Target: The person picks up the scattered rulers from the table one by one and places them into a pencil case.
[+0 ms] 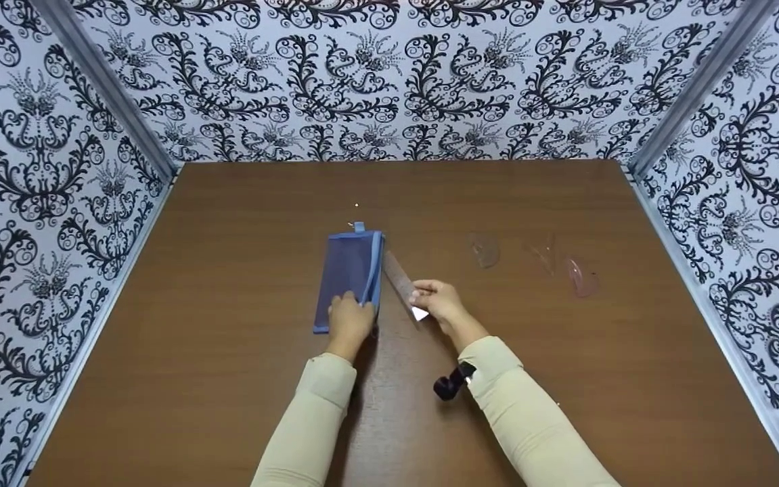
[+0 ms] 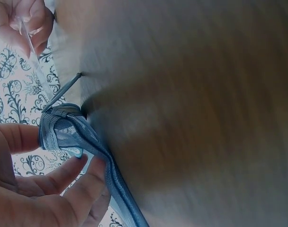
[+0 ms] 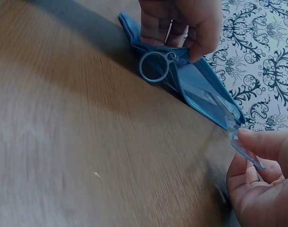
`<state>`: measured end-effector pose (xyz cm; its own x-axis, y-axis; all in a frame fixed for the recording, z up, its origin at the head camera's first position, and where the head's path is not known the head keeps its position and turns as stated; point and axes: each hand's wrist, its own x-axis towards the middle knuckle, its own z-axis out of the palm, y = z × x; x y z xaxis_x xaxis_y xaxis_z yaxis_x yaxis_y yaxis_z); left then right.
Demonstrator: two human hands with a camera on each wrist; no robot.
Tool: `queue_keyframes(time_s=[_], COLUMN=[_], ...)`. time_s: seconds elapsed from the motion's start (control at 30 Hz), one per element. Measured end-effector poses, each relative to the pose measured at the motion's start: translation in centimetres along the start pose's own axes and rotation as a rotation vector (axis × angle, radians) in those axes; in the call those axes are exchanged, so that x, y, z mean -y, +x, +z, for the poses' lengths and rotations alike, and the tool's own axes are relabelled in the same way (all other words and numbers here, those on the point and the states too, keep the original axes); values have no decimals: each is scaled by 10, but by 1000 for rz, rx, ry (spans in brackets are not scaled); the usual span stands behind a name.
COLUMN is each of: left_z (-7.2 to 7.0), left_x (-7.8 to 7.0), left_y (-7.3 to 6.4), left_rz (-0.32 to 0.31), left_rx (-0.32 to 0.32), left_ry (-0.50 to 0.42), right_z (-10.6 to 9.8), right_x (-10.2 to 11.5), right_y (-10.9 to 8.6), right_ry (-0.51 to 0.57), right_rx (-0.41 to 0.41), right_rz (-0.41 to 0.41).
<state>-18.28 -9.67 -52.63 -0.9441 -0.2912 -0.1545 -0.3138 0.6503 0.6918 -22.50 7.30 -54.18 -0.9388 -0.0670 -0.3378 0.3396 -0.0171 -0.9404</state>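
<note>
A blue mesh zip pouch (image 1: pixel 345 270) lies left of the table's middle, its zipped edge facing right. My left hand (image 1: pixel 350 321) grips it near its front end, thumb and fingers on either side of the edge in the left wrist view. A round zipper pull (image 3: pixel 154 67) hangs from that end. My right hand (image 1: pixel 440 303) pinches the near end of a clear plastic ruler (image 1: pixel 399 277) between thumb and fingers. The ruler slants up and left, and its far end overlaps the pouch's open side in the right wrist view.
To the right on the brown table (image 1: pixel 240 392) lie a clear protractor (image 1: pixel 484 250), a clear set square (image 1: pixel 545 256) and a pinkish protractor (image 1: pixel 581 277). Patterned walls (image 1: pixel 375 81) enclose the table at the back and both sides.
</note>
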Motion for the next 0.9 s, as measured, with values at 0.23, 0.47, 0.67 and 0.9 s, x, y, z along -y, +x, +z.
queue_keyframes(time_s=[0.23,0.47,0.67,0.9], left_z=[-1,2,3,2], left_x=[1,1,1,3], left_y=[1,-1,0,2], left_rz=[4,6,12,24], left_rx=[-15,-15,-23,0], left_ry=[-5,-3,4,-23], right_z=[11,17,22,27], right_x=[1,-1,0,4], right_y=[4,6,8,10], right_ry=[-37,-53,-20,16], right_rx=[4,9,45,74], right_rz=[6,12,18,30])
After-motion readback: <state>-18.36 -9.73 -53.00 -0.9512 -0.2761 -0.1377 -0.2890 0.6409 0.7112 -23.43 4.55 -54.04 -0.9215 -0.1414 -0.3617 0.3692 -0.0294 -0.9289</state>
